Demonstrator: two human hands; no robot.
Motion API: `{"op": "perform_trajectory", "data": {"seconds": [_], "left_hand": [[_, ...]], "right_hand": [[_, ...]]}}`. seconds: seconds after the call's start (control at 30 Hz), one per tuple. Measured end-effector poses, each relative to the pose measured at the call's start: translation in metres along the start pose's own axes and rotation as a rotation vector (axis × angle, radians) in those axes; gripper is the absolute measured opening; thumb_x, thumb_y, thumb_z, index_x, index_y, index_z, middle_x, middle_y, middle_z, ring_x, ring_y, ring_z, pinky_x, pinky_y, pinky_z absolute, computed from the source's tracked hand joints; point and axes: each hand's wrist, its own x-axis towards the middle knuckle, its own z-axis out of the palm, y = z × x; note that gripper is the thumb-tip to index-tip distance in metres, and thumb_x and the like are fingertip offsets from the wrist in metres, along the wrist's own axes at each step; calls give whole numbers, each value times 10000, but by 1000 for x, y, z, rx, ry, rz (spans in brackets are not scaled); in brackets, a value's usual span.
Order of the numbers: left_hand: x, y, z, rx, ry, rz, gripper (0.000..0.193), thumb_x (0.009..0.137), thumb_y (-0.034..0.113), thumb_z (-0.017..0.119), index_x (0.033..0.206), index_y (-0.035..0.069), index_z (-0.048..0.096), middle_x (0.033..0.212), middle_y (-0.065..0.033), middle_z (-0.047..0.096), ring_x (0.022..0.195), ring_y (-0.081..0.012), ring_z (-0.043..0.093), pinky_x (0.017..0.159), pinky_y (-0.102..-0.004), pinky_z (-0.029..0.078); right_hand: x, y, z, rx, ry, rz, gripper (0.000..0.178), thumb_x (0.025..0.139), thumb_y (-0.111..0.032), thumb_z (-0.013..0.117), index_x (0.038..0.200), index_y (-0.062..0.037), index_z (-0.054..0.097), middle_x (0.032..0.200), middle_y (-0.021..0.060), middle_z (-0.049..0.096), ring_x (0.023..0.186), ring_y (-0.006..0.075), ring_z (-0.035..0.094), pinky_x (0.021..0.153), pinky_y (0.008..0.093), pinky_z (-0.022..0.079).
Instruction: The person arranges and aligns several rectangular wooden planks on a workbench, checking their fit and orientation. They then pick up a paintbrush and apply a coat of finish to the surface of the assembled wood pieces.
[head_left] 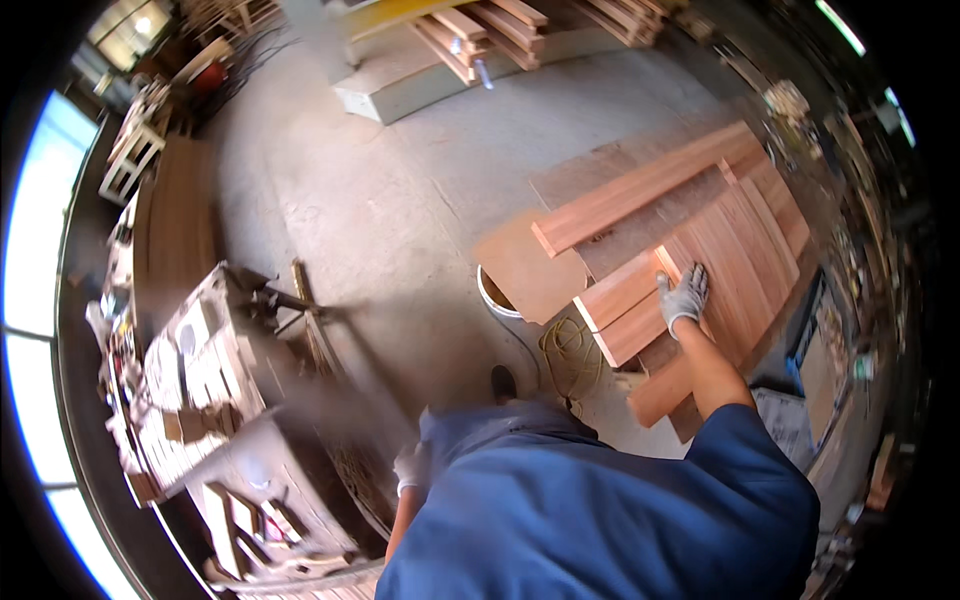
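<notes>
Pressing flat on the reddish wooden planks (735,270), the right hand (685,295) wears a pale grey glove, its fingers extended and slightly apart, the thumb out to the side; it grips nothing. The planks lie close together on a brown work surface (650,210), covering its right part. At their left end, just beside the hand, 2 short boards (625,305) lie side by side with a dark seam between them. 1 long board (640,195) runs along the far edge of the work surface, apart from the short boards. Toward the near left corner lies 1 loose board (660,390).

The left hand (410,465), also gloved, hangs low beside the person's blue clothing (590,500); it is blurred, so I cannot tell how far its fingers are open or whether they hold anything.

Left of the work surface, a brown sheet (530,265) partly covers a white-rimmed bucket (488,292), with a yellow hose (565,355) coiled on the floor (350,180) nearby. Stacked timber (490,35) rests near the front edge of a grey machine base (385,100).
</notes>
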Motion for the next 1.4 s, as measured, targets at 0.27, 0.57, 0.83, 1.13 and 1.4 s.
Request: {"op": "perform_trajectory", "data": {"seconds": [0.27,0.57,0.83,1.13,1.4], "left_hand": [[156,57,-37,598,-373,269,429,994,467,608,1081,99,811,1127,-162,783,1080,-370,737,945,-465,564],[296,128,-93,367,-400,290,292,975,334,665,1098,113,810,1084,-140,799,1057,-334,755,962,-453,577],[421,57,-86,968,-614,1001,262,1039,339,563,1037,190,779,981,-62,796,992,-348,749,901,-464,588],[432,140,-23,650,-621,654,198,997,325,624,1029,267,810,1085,-65,784,1001,-297,749,847,-462,595],[469,244,-3,721,-864,957,178,952,336,630,994,274,791,1078,-49,781,988,-316,743,812,-473,604]], "right_hand": [[-67,-14,-15,73,0,6,967,994,-659,566,1639,21,330,1708,262,309,1595,413,257,1305,485,225],[-194,-29,22,186,-161,230,882,983,-633,590,1604,-31,420,1645,324,372,1522,482,362,1257,539,298],[-182,-90,-4,279,-295,442,961,958,-601,616,1635,18,327,1698,336,253,1573,498,251,1274,563,254],[-187,-111,-3,325,-101,449,893,916,-514,716,1555,41,433,1662,356,279,1501,501,343,1232,540,321],[-133,-91,-20,495,206,473,481,936,-355,690,1257,0,633,1402,256,592,1325,464,517,1104,568,433]]}}
